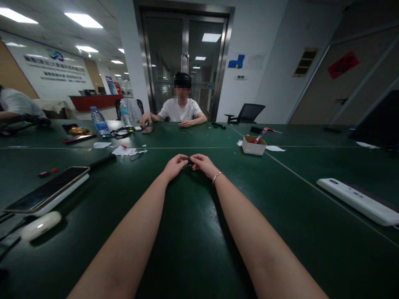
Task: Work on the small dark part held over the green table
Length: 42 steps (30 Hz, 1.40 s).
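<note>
Black, small piece [190, 161], pinched between the fingertips of both hands, over the middle of the green tabletop [187, 232], left-right wise, and nearer its far edge than its near one. It lies off the right side of the left hand [175, 167] and off the left side of the right hand [202, 163]; both touch it, so neither is clearly nearer. Long axis: can't tell, too small and partly covered by fingers. Left hand: thumb and fingers closed on the piece, from the left. Right hand: same grip from the right, its fingers hiding part of the piece; silvery bracelet [217, 177] on that wrist. Whether the piece touches the tabletop or is held just above: can't tell. Further out, open pale box [254, 147] on the far right part, beyond the right hand, a red-and-white item [260, 136] leaning in it; white paper [124, 151] with small bits on it, far left part. Phone [46, 189] and white mouse [42, 226] by the left edge of the view, white power strip [357, 200] towards the right edge. Person in white shirt [182, 110] sits at the far edge, opposite, arms on the tabletop, well apart from the piece.
</note>
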Motion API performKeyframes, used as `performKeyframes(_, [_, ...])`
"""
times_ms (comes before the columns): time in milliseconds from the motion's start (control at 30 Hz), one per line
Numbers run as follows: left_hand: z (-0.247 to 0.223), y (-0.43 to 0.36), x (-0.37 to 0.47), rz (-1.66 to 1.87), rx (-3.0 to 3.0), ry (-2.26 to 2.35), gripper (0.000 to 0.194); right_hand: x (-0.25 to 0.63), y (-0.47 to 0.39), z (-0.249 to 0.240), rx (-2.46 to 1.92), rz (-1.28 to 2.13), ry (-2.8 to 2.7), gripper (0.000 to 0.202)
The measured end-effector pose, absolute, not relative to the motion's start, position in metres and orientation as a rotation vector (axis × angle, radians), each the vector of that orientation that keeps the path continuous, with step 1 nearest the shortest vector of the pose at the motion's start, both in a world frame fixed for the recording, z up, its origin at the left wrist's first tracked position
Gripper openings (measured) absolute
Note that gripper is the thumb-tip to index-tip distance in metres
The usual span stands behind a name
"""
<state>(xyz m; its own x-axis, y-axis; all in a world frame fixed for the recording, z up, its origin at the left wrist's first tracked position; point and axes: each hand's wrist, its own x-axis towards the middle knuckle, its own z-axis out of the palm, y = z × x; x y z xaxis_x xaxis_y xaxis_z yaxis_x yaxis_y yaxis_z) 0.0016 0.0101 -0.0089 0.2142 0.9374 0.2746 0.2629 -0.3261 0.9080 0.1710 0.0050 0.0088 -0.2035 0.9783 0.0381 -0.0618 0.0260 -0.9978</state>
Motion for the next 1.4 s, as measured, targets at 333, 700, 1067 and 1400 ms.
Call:
performKeyframes(333, [-0.0067, 0.009, 0.0018, 1.124, 1.731, 1.184, 0.029, 0.17, 0.0017, 0.0127, -1.058, 1.352, -1.341, 0.001])
performKeyframes(700, [-0.0056, 0.0083, 0.0008, 1.125, 1.726, 1.147, 0.03, 0.1716, 0.0064, 0.0078, -1.036, 1.354, -1.347, 0.003])
performKeyframes(1067, [-0.0074, 0.0085, 0.0024, 1.127, 1.721, 1.133, 0.032, 0.1719, 0.0064, 0.0072, -1.023, 1.362, -1.346, 0.003])
performKeyframes(1400, [-0.0079, 0.01, 0.0009, 1.095, 1.747, 1.133, 0.032, 0.1725, 0.0064, 0.007, -1.021, 1.349, -1.36, 0.006])
